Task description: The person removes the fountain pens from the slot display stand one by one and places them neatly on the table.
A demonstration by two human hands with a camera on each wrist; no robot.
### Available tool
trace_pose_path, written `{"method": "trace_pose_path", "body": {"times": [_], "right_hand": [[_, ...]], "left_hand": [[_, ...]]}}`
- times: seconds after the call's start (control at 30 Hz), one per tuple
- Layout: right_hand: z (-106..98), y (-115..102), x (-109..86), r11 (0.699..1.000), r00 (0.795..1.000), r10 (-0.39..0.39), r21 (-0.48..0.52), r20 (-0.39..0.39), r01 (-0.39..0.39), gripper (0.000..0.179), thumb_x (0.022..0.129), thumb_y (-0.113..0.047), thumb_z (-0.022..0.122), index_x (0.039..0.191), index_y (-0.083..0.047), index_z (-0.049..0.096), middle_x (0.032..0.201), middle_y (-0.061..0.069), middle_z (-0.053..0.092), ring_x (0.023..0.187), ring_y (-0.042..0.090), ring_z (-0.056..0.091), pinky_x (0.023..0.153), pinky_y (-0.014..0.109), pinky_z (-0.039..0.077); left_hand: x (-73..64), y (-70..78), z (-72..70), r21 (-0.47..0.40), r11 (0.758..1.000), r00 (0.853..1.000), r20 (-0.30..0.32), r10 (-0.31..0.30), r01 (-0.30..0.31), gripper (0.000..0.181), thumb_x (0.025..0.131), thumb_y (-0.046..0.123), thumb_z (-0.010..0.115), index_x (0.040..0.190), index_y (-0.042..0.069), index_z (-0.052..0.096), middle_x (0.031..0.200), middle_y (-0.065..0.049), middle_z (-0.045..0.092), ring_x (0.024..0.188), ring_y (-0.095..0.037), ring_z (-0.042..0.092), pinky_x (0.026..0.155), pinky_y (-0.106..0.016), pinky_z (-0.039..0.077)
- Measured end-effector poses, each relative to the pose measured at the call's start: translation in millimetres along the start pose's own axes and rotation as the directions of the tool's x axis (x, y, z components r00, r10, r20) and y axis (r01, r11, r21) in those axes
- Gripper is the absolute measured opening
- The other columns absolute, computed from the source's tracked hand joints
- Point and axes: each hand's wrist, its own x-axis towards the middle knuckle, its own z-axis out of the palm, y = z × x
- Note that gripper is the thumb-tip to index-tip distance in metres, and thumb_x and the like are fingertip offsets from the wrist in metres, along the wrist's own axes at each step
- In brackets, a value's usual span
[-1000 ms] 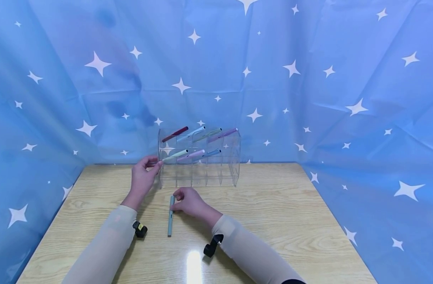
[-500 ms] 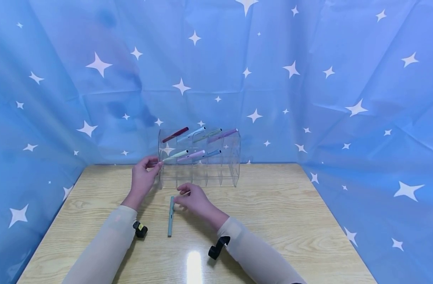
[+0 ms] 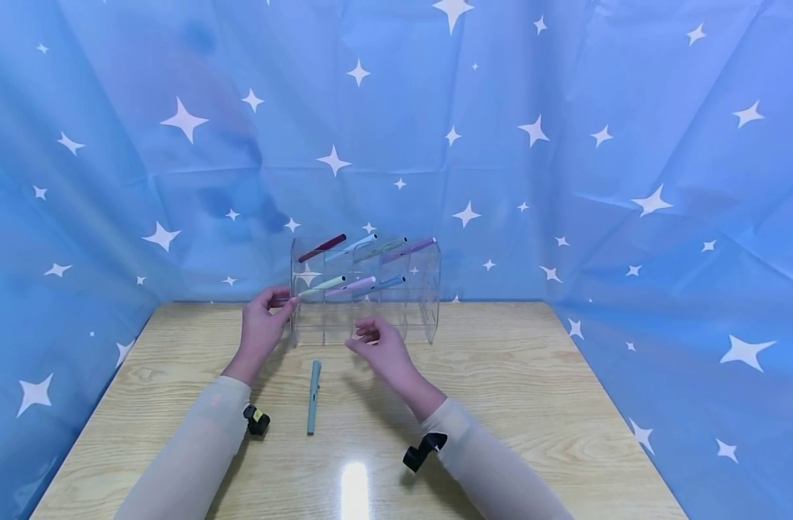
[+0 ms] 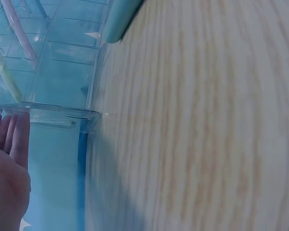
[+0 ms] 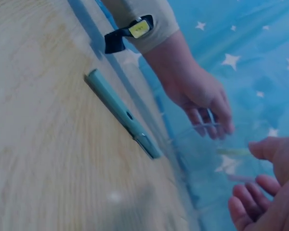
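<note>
A clear acrylic pen rack [image 3: 390, 314] stands at the table's far side, with several capped pens slanting in its two upper rows. At its left end my left hand [image 3: 263, 325] grips the side wall, thumb at the front edge and fingers along the outside, as the left wrist view also shows. My right hand [image 3: 383, 350] hovers in front of the rack's lower middle, fingers loosely bent and holding nothing. A teal capped pen [image 3: 313, 397] lies on the table between the two arms; the right wrist view shows its clip.
The wooden table [image 3: 533, 404] carries the rack and the loose pen. Blue star-patterned cloth [image 3: 500, 144] hangs behind and at both sides. In the rack, a dark red pen [image 3: 321, 248] is at upper left and a pale green pen [image 3: 323, 286] below it.
My right hand has let go of the teal pen and moved right and away from me, toward the rack. The pen stays on the table; my left hand keeps its place.
</note>
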Motion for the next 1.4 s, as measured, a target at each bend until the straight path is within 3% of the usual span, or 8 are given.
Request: {"method": "trace_pose_path", "body": {"times": [0.2,0.4,0.53,0.73,0.83,1.0,1.2,1.4], "right_hand": [[-17,1,5.2,0.998,0.985,-0.037,0.046,-0.169,0.046,0.035,0.099,-0.012,0.084,0.129,-0.002,0.068,0.124,0.024,0.07,0.104,0.023,0.067,0.09,0.033,0.059],[-32,5,17.1,0.985,0.929,-0.053,0.134,-0.365,0.109,0.042,0.098,-0.006,0.084,0.133,-0.002,0.061,0.124,0.017,0.066,0.105,0.024,0.068,0.08,0.026,0.059],[-40,5,25.0,0.982,0.897,-0.078,0.122,-0.435,0.145,0.05,0.1,-0.011,0.083,0.142,-0.007,0.055,0.131,0.009,0.061,0.112,0.025,0.066,0.086,0.031,0.06],[-41,7,36.3,0.979,0.857,-0.191,-0.032,-0.478,0.201,0.059,0.102,-0.012,0.081,0.152,-0.008,0.049,0.138,0.011,0.061,0.127,0.026,0.059,0.104,0.046,0.054],[-39,5,41.0,0.976,0.854,-0.217,-0.086,-0.472,0.2,0.064,0.102,-0.012,0.082,0.156,-0.005,0.049,0.141,0.013,0.06,0.131,0.028,0.057,0.107,0.052,0.054],[-34,-1,46.1,0.983,0.861,-0.178,-0.127,-0.476,0.133,0.061,0.101,-0.018,0.084,0.152,-0.003,0.055,0.14,0.019,0.061,0.129,0.032,0.058,0.103,0.05,0.058],[-31,-8,53.8,0.99,0.847,-0.12,-0.124,-0.518,0.065,0.056,0.1,-0.022,0.086,0.146,0.0,0.062,0.135,0.019,0.065,0.129,0.038,0.058,0.103,0.052,0.056],[-30,-14,60.4,0.989,0.836,-0.102,-0.143,-0.539,0.029,0.053,0.097,-0.019,0.089,0.142,0.0,0.067,0.129,0.018,0.068,0.127,0.035,0.057,0.103,0.051,0.055]], "left_hand": [[-0.3,0.3,0.6,-0.049,0.999,1.0,0.011,-0.007,0.008,0.039,0.107,0.028,0.078,0.132,-0.001,0.072,0.124,-0.016,0.075,0.107,-0.02,0.07,0.077,-0.021,0.064],[-0.3,0.1,0.6,-0.071,0.997,1.0,0.009,-0.01,0.01,0.037,0.106,0.025,0.08,0.13,-0.001,0.072,0.122,-0.015,0.074,0.106,-0.02,0.069,0.077,-0.021,0.065],[-0.2,-1.3,0.6,-0.061,0.998,1.0,0.007,-0.007,0.007,0.037,0.106,0.027,0.08,0.13,0.0,0.073,0.121,-0.014,0.075,0.107,-0.021,0.068,0.077,-0.02,0.064],[-1.4,-2.2,0.2,-0.075,0.997,1.0,0.016,-0.002,0.003,0.034,0.106,0.028,0.079,0.129,0.002,0.073,0.122,-0.014,0.075,0.109,-0.023,0.068,0.078,-0.021,0.064],[-1.9,-0.9,-0.1,-0.076,0.997,1.0,0.023,-0.008,0.009,0.035,0.107,0.027,0.079,0.13,0.002,0.073,0.122,-0.015,0.075,0.109,-0.023,0.068,0.078,-0.021,0.064],[-3.0,0.7,-0.5,-0.079,0.996,0.999,0.035,-0.024,0.027,0.038,0.107,0.027,0.078,0.133,0.0,0.071,0.122,-0.016,0.075,0.11,-0.023,0.069,0.079,-0.021,0.064],[-2.6,1.3,-0.4,-0.065,0.998,0.999,0.033,-0.012,0.014,0.036,0.107,0.026,0.079,0.132,0.0,0.072,0.122,-0.015,0.075,0.109,-0.022,0.069,0.079,-0.021,0.064],[-2.4,1.2,-0.6,-0.071,0.997,0.999,0.035,-0.008,0.01,0.035,0.107,0.024,0.078,0.131,0.0,0.072,0.122,-0.016,0.075,0.108,-0.019,0.069,0.079,-0.02,0.064]]}}
